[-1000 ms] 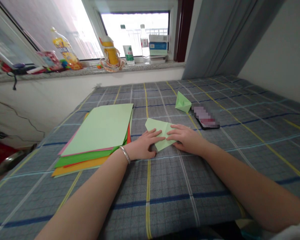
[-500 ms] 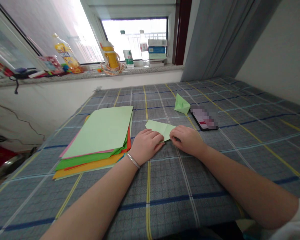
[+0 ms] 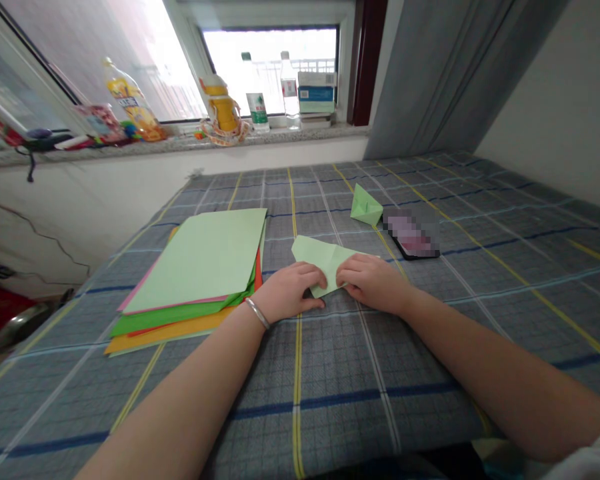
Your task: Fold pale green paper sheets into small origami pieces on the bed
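A pale green sheet of folded paper [image 3: 325, 257] lies flat on the plaid cloth between my hands. My left hand [image 3: 293, 288], with a silver bangle at the wrist, grips its near left edge, thumb apart below the fingers. Curled over the paper's right part is my right hand [image 3: 373, 283], its fingers pressed on the near edge and covering some of it. A crease runs down the paper's middle. Beyond my right hand stands a small green folded paper boat [image 3: 366, 207], touching or almost touching a phone [image 3: 411, 237].
Left of my hands is a stack of coloured paper [image 3: 200, 260], pale green on top. A plaid cloth [image 3: 340, 400] covers the surface. Along the windowsill stand a yellow drink bottle [image 3: 135, 103], a yellow cup [image 3: 224, 110], clear bottles [image 3: 290, 93] and boxes [image 3: 317, 93].
My left hand has shifted slightly left and its thumb has moved away from the fingers. More of the folded paper shows, including an edge beyond my right hand. The view has tilted slightly.
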`<state>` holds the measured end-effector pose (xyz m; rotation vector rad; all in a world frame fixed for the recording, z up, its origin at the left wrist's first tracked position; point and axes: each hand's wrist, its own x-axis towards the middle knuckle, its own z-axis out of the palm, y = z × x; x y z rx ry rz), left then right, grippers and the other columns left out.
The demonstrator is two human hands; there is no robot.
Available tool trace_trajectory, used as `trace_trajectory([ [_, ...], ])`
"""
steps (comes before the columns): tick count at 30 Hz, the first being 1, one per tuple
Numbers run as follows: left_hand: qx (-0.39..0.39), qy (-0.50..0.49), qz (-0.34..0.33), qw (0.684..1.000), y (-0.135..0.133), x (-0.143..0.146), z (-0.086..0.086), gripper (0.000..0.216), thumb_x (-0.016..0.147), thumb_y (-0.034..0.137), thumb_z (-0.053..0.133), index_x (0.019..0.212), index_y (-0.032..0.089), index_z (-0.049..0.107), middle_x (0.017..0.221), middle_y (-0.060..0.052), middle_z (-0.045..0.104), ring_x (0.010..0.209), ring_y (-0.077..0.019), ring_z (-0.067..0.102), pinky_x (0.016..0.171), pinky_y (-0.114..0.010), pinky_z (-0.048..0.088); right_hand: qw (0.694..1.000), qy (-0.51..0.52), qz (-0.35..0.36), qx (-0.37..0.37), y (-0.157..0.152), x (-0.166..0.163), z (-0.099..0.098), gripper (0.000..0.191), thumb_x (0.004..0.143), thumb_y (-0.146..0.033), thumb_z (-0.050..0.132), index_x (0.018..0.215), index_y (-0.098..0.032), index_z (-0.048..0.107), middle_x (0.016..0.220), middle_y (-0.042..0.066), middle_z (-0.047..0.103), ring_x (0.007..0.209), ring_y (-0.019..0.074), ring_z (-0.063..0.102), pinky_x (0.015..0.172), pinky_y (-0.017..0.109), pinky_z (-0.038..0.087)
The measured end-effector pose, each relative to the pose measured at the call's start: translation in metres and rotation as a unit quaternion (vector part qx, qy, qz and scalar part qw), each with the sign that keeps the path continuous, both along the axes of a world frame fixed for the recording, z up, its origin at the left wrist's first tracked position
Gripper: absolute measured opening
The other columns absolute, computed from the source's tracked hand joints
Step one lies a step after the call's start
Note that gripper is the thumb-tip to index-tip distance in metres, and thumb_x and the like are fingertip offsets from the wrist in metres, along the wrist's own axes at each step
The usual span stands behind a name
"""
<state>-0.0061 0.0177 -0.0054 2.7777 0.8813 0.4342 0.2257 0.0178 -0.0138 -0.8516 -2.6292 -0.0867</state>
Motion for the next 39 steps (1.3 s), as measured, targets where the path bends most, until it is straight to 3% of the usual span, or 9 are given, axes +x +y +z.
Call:
trace_trajectory([
  [4, -0.004, 0.007, 0.010, 1.000, -0.003, 0.002, 0.002, 0.026, 0.079, 0.036, 0.067, 0.096, 0.020, 0.057, 0.097, -0.004, 0.063, 0.097, -0.0201, 0.057, 0.088, -0.033, 0.045, 1.000, -0.007, -0.004, 0.023, -0.001, -0.006, 0.000, 0.014, 0.087, -0.022, 0.051, 0.083, -0.021, 0.065, 0.091, 0.004, 0.067, 0.088, 0.0196, 0.056, 0.080, 0.032, 0.041],
  [8, -0.007, 0.012, 0.012, 1.000, -0.004, -0.002, 0.006, 0.040, 0.074, 0.040, 0.070, 0.104, 0.019, 0.056, 0.112, -0.008, 0.060, 0.108, -0.0240, 0.053, 0.097, -0.039, 0.041, 0.999, -0.017, 0.011, 0.029, -0.001, -0.008, 0.000, 0.016, 0.087, -0.021, 0.050, 0.079, -0.020, 0.064, 0.087, 0.005, 0.067, 0.087, 0.0200, 0.056, 0.080, 0.034, 0.042],
  [15, -0.033, 0.002, 0.018, 0.999, 0.001, -0.011, 0.004, 0.026, 0.082, 0.011, 0.049, 0.106, 0.018, 0.057, 0.122, -0.008, 0.057, 0.119, -0.0192, 0.047, 0.106, -0.038, 0.034, 0.999, 0.019, 0.034, -0.030, 0.002, -0.003, -0.003, 0.014, 0.086, -0.029, 0.056, 0.081, -0.019, 0.064, 0.105, 0.007, 0.067, 0.100, 0.0215, 0.057, 0.087, 0.036, 0.044],
  [23, -0.051, 0.006, 0.056, 0.997, 0.004, -0.009, -0.009, 0.039, 0.080, 0.024, 0.060, 0.118, 0.018, 0.053, 0.138, -0.012, 0.046, 0.131, -0.0257, 0.038, 0.110, -0.046, 0.030, 0.998, 0.030, 0.049, -0.029, 0.001, -0.008, -0.005, 0.009, 0.084, -0.025, 0.058, 0.088, -0.021, 0.066, 0.106, 0.004, 0.067, 0.101, 0.0203, 0.058, 0.091, 0.036, 0.044],
  [26, -0.067, 0.011, 0.051, 0.996, 0.003, -0.011, -0.006, 0.046, 0.077, 0.021, 0.062, 0.121, 0.019, 0.051, 0.141, -0.013, 0.043, 0.133, -0.0266, 0.035, 0.112, -0.047, 0.028, 0.999, 0.040, -0.004, -0.021, 0.001, -0.009, -0.007, 0.029, 0.082, -0.030, 0.062, 0.109, -0.020, 0.062, 0.119, 0.006, 0.063, 0.113, 0.0240, 0.053, 0.099, 0.040, 0.039],
  [30, -0.089, -0.002, 0.052, 0.995, 0.002, -0.012, -0.003, 0.045, 0.076, 0.019, 0.060, 0.120, 0.018, 0.051, 0.142, -0.013, 0.041, 0.135, -0.0259, 0.033, 0.111, -0.045, 0.030, 0.982, 0.088, -0.156, -0.060, 0.007, -0.006, -0.014, 0.068, 0.077, -0.046, 0.064, 0.132, -0.012, 0.046, 0.128, 0.015, 0.056, 0.116, 0.0290, 0.050, 0.098, 0.044, 0.039],
  [32, -0.096, -0.008, 0.054, 0.994, 0.003, -0.011, -0.004, 0.040, 0.079, 0.018, 0.055, 0.119, 0.019, 0.051, 0.141, -0.011, 0.042, 0.135, -0.0240, 0.034, 0.111, -0.045, 0.031, 0.972, 0.105, -0.191, -0.092, 0.012, -0.003, -0.017, 0.064, 0.075, -0.047, 0.065, 0.127, -0.012, 0.051, 0.119, 0.014, 0.061, 0.109, 0.0284, 0.053, 0.095, 0.043, 0.041],
  [35, -0.093, -0.005, 0.066, 0.994, 0.004, -0.009, -0.007, 0.030, 0.085, 0.017, 0.046, 0.115, 0.020, 0.051, 0.140, -0.009, 0.044, 0.135, -0.0211, 0.034, 0.111, -0.044, 0.030, 0.960, 0.129, -0.203, -0.146, 0.019, 0.000, -0.017, 0.042, 0.074, -0.041, 0.067, 0.107, -0.015, 0.062, 0.101, 0.009, 0.067, 0.096, 0.0244, 0.058, 0.086, 0.036, 0.043],
  [39, -0.067, 0.025, 0.082, 0.994, 0.004, -0.006, -0.014, 0.037, 0.085, 0.024, 0.050, 0.121, 0.019, 0.046, 0.144, -0.011, 0.039, 0.136, -0.0228, 0.031, 0.113, -0.044, 0.026, 0.939, 0.160, -0.212, -0.220, 0.022, 0.000, -0.014, 0.017, 0.077, -0.034, 0.063, 0.082, -0.018, 0.063, 0.083, 0.002, 0.067, 0.080, 0.0184, 0.060, 0.071, 0.028, 0.042],
])
